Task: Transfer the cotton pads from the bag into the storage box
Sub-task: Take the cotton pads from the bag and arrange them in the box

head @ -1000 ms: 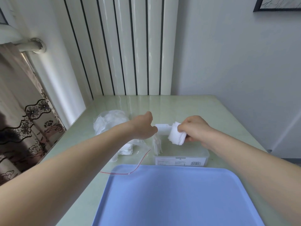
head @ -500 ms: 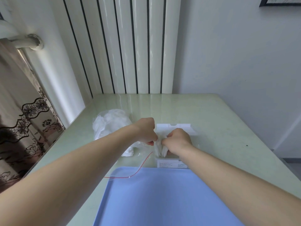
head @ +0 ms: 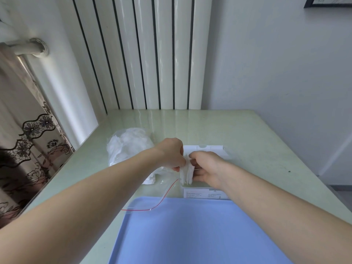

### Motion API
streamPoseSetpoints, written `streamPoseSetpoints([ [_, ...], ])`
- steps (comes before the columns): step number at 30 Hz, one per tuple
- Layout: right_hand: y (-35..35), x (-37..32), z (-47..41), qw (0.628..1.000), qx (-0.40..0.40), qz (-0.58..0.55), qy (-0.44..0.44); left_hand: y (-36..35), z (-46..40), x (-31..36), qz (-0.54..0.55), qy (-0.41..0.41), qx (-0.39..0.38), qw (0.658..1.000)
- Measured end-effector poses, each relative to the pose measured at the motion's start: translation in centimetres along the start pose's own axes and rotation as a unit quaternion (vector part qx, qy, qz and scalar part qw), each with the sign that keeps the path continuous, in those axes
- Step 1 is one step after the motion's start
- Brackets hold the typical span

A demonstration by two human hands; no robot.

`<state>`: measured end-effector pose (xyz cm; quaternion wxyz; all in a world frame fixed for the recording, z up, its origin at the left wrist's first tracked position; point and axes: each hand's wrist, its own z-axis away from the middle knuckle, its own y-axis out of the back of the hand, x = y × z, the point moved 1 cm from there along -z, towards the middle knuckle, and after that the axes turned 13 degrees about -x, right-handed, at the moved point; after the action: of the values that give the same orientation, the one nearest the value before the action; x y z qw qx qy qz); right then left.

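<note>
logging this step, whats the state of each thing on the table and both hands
bag: open, lying on its side, still part full of pads
stack of pads: upright on edge, pinched between both hands over the box
box: clear, open-topped, mostly hidden by the hands
tray: flat, nothing on it but the bag's red-edged mouth
left hand: gripping the stack
right hand: gripping the stack
</note>
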<state>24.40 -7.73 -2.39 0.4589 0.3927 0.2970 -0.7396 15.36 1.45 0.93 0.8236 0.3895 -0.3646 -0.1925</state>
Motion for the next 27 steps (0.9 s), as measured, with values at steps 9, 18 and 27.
streamPoseSetpoints([
  [9, 0.3, -0.8, 1.0, 0.998, -0.013, -0.053, -0.014, -1.9, -0.6, 0.9, -0.175, 0.001, 0.002, 0.985],
  [18, 0.1, -0.1, 0.6, 1.0, 0.004, -0.02, -0.011, -2.2, 0.1, 1.0, -0.193, -0.016, 0.038, 0.98],
  [27, -0.6, -1.0, 3.7, 0.969, 0.1, 0.221, 0.053, 3.6, 6.6, -2.1, -0.075, -0.023, 0.139, 0.987],
])
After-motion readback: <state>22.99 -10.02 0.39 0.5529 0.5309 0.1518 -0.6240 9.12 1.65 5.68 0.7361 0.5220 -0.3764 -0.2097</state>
